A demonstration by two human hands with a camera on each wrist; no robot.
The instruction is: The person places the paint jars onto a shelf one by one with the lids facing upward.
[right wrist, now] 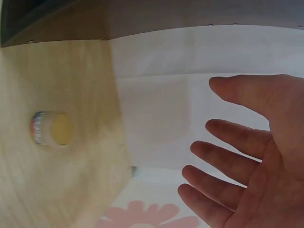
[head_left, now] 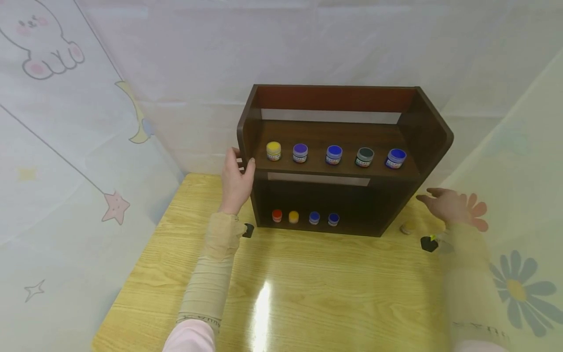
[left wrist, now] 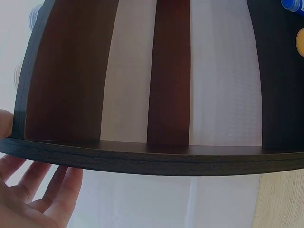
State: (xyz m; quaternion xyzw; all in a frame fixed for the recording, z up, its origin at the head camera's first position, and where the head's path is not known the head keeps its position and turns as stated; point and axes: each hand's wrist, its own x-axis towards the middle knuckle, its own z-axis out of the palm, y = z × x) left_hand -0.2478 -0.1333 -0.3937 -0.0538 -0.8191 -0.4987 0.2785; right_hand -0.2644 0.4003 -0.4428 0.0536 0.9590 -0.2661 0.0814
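A dark brown two-tier shelf (head_left: 338, 176) stands on the table. My left hand (head_left: 237, 178) holds its left side panel, with the thumb on the front edge and the fingers along the outer face, as the left wrist view (left wrist: 45, 194) also shows. My right hand (head_left: 446, 205) is off the shelf's right side, fingers spread and holding nothing in the right wrist view (right wrist: 251, 152). Several paint jars line the upper tier, among them a yellow one (head_left: 273, 151) and a dark green one (head_left: 364, 157). The lower tier bears a red jar (head_left: 276, 215), an orange-yellow one (head_left: 293, 217) and two blue ones.
A yellow-topped paint jar (right wrist: 52, 128) is on the wooden table (head_left: 308, 283) at the shelf's right, below my right hand. Black wrist-worn pieces show beside both forearms. Pale printed sheets (head_left: 176, 49) hang behind and along both sides.
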